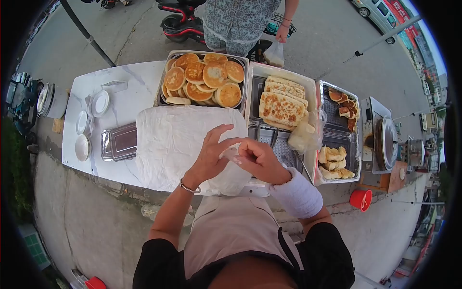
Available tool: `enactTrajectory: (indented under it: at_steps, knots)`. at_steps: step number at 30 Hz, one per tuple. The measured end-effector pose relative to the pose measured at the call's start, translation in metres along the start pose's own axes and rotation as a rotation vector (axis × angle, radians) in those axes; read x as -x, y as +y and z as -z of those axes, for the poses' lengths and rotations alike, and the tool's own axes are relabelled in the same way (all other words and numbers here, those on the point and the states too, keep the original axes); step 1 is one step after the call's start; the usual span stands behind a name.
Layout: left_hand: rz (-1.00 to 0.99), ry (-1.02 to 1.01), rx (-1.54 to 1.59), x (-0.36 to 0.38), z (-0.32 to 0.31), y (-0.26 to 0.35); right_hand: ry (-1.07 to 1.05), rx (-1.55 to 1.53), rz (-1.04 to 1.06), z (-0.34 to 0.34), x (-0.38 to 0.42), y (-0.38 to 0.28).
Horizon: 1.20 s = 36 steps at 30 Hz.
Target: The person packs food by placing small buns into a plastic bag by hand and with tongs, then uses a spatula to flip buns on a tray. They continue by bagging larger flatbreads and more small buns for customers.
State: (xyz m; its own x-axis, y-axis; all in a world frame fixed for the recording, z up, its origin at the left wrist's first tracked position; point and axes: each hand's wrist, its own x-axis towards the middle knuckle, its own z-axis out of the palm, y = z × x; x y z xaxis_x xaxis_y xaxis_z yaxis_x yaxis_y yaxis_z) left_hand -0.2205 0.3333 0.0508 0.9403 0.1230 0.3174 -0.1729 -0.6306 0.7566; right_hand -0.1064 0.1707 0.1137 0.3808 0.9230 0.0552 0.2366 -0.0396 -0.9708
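Observation:
My left hand [211, 154] and my right hand [260, 159] meet over the near edge of the white counter [120, 96], above a white cloth [178, 139]. Both pinch a thin clear plastic bag [231, 171] that hangs between them; the left fingers are spread upward. A bracelet is on my left wrist and a white sleeve cover on my right forearm. Beyond the cloth stands a metal tray of round golden pancakes [204, 79]. To its right lies a white tray of rectangular flatbreads [281, 101].
A third tray [339, 139] at the right holds dumplings and fried pieces. Small white bowls [89, 120] and a metal box [119, 141] sit at the left. A round griddle [385, 142] stands far right. A person [240, 21] with a bag stands beyond the counter by a scooter.

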Motion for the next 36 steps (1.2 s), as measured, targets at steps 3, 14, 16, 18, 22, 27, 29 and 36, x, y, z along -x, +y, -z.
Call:
enactTrajectory:
  at_steps: [3, 14, 16, 18, 22, 27, 29, 36]
  knots:
    - [0.150, 0.044, 0.311, -0.011, 0.026, -0.046, 0.142, -0.007, -0.199, 0.018, -0.002, 0.007]
    - [0.880, 0.239, 1.935, -0.027, -0.041, -0.089, 0.286, -1.717, 0.044, 0.041, -0.090, 0.113]
    - [0.081, 0.216, 2.403, -0.027, -0.061, -0.113, 0.605, -1.243, 0.141, 0.044, -0.129, 0.181]
    - [0.294, 0.822, 2.293, -0.052, -0.059, -0.119, 0.672, -0.586, 0.122, 0.052, -0.163, 0.257]
    - [0.542, 1.294, 2.131, -0.091, -0.042, -0.143, 0.438, 0.737, 0.308, 0.060, -0.245, 0.254]
    - [0.672, 1.068, 1.762, -0.119, -0.048, -0.153, 0.313, 0.761, 0.079, 0.050, -0.302, 0.250]
    - [0.720, 1.075, 1.855, -0.122, -0.047, -0.170, 0.199, 0.751, -0.118, 0.051, -0.316, 0.246]
    - [0.725, 0.902, 1.995, -0.120, -0.036, -0.181, -0.054, 0.504, -0.105, 0.054, -0.279, 0.197]
